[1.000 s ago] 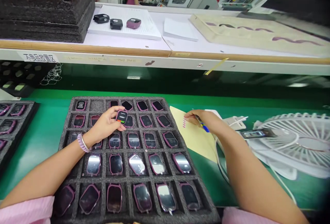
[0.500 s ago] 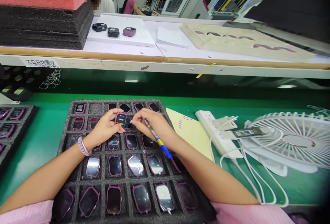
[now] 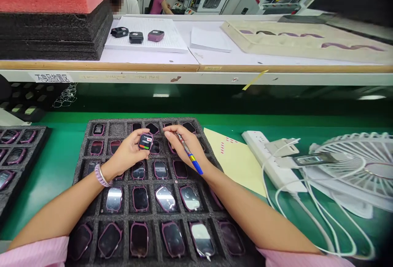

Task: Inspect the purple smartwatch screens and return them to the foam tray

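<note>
My left hand [image 3: 130,151] pinches a purple-framed smartwatch body [image 3: 145,141] without a strap between thumb and fingers. Its screen is lit, with a white patch and a green and orange band, and faces up toward me. A pen [image 3: 193,159] with a blue and yellow end lies in my right hand [image 3: 189,146], just right of the watch, thumb and forefinger apart from the screen. Below both hands is a dark grey foam tray [image 3: 80,156], its compartments holding several similar watch bodies; one in the bottom row [image 3: 139,239] is dark. My forearms cover part of the tray.
Another foam tray [image 3: 39,146] with watches sits at the left. To the right lie a yellow sheet [image 3: 236,156], a power strip [image 3: 260,156] with white cables, and a white fan [image 3: 346,164]. Above, a shelf [image 3: 181,60] bears foam blocks, papers and more watches. People sit beyond.
My right hand has drawn back slightly to the right from the watch, and its fingers have lifted. The watch screen now shows a white patch. The view has shifted a little.
</note>
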A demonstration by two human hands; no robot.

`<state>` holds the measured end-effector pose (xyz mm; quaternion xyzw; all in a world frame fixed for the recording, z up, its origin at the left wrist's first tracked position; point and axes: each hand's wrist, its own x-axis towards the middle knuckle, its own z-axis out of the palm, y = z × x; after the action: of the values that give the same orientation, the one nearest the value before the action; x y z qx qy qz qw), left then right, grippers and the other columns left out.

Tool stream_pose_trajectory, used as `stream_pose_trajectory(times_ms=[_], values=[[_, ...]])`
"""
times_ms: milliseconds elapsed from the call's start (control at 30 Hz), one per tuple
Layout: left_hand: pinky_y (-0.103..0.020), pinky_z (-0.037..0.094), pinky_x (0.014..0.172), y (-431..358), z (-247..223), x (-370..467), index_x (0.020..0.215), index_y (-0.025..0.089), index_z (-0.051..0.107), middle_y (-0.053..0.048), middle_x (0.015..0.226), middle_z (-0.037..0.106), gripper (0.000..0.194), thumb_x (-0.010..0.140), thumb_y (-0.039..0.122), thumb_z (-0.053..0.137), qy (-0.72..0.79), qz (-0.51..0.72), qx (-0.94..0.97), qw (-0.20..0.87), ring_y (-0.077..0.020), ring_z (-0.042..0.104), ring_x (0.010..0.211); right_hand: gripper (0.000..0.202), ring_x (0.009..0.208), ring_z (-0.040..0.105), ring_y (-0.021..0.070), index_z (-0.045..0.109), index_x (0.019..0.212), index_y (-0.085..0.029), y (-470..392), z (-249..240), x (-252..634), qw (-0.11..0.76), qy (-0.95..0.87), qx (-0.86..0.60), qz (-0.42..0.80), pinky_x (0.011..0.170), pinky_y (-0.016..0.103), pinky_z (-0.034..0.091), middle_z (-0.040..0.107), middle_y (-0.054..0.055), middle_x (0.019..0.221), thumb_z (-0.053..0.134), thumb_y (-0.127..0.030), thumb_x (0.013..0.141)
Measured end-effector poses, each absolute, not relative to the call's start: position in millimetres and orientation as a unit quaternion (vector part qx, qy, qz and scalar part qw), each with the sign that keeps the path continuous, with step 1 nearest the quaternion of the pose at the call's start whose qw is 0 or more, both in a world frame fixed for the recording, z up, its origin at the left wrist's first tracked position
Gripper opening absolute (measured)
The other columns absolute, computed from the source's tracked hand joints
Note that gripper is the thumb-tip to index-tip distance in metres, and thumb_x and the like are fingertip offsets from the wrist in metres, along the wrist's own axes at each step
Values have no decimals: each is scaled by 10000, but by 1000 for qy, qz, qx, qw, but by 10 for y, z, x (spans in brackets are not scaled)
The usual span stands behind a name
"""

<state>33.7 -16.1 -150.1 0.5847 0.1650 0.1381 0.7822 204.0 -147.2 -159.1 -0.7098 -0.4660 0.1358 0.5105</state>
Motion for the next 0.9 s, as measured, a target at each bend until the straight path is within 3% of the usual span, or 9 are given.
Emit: stream_pose_trajectory(times_ms=[167, 333, 567, 900], values=[[-242, 518, 672, -135, -1473, 329, 1320, 193, 516, -41, 1036, 613, 581, 779, 197, 726, 176, 152, 611, 757, -90, 603, 703, 460, 531, 547, 181, 675, 1080, -181, -1477, -1694, 2078, 546, -425, -687, 221, 540, 285, 430, 538, -22, 586, 551, -613, 980], [-243, 530, 657, -125, -1474, 334, 1259, 198, 536, -41, 1043, 616, 506, 801, 248, 744, 178, 162, 624, 744, -86, 610, 674, 407, 533, 545, 174, 676, 1067, -175, -1476, -1665, 2062, 532, -434, -691, 226, 540, 282, 418, 540, -22, 598, 568, -552, 958], [-242, 556, 712, -122, -1436, 331, 1266, 204, 510, -56, 1154, 603, 577, 732, 170, 726, 191, 157, 610, 753, -99, 671, 730, 387, 522, 531, 170, 674, 1070, -169, -1470, -1656, 2071, 532, -426, -690, 244, 516, 275, 404, 536, -22, 601, 576, -516, 930], [-199, 514, 565, -114, -1437, 348, 1141, 169, 558, -29, 952, 643, 388, 810, 270, 735, 208, 169, 641, 719, -92, 640, 605, 380, 542, 527, 165, 680, 1054, -170, -1472, -1633, 2072, 532, -429, -685, 253, 518, 267, 402, 544, -13, 629, 592, -517, 928]])
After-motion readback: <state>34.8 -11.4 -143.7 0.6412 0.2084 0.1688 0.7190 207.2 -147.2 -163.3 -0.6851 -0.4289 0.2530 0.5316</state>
